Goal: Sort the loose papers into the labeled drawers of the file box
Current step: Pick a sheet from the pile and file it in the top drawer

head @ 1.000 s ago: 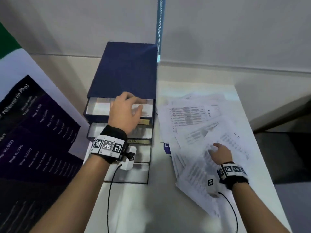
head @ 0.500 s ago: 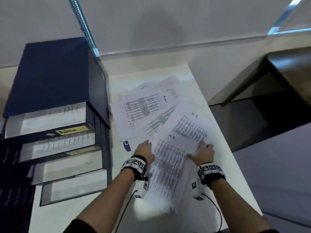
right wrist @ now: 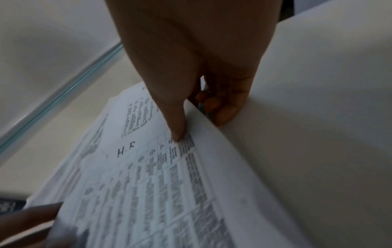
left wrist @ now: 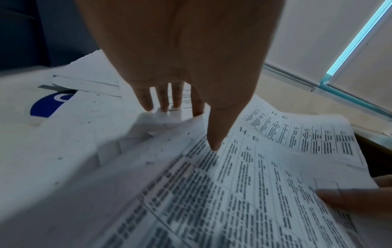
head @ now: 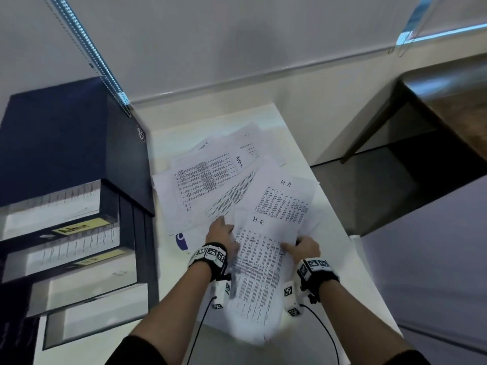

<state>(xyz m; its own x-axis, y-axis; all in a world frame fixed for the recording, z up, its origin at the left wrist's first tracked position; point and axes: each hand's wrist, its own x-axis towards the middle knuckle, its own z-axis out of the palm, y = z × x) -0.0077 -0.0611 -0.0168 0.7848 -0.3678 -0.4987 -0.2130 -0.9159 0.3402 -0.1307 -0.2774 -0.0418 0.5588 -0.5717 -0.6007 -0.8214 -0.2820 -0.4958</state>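
A printed sheet marked "H.R" (head: 261,267) is raised a little off the paper pile on the white table (head: 350,280). My left hand (head: 224,230) pinches its left edge, thumb (left wrist: 214,134) on top and fingers behind the edge. My right hand (head: 300,247) pinches the right edge, with the thumb (right wrist: 178,127) on the print and the fingers (right wrist: 222,110) curled underneath. The dark blue file box (head: 66,143) stands to the left with several drawers pulled out. A yellow "Admin" label (head: 76,229) marks the top drawer; the yellow label below it (head: 97,259) is blurred.
More sheets lie fanned beyond my hands: one marked "Admin" (head: 208,177) and another "H.R" sheet (head: 284,204). A paper with a blue logo (head: 181,241) peeks out by the box. The table's right edge drops beside a dark desk (head: 448,101). A blind chain (head: 87,46) hangs over the box.
My left hand left the top drawer and came across to the papers. Both hands took hold of the H.R sheet, which now lifts off the pile toward me.
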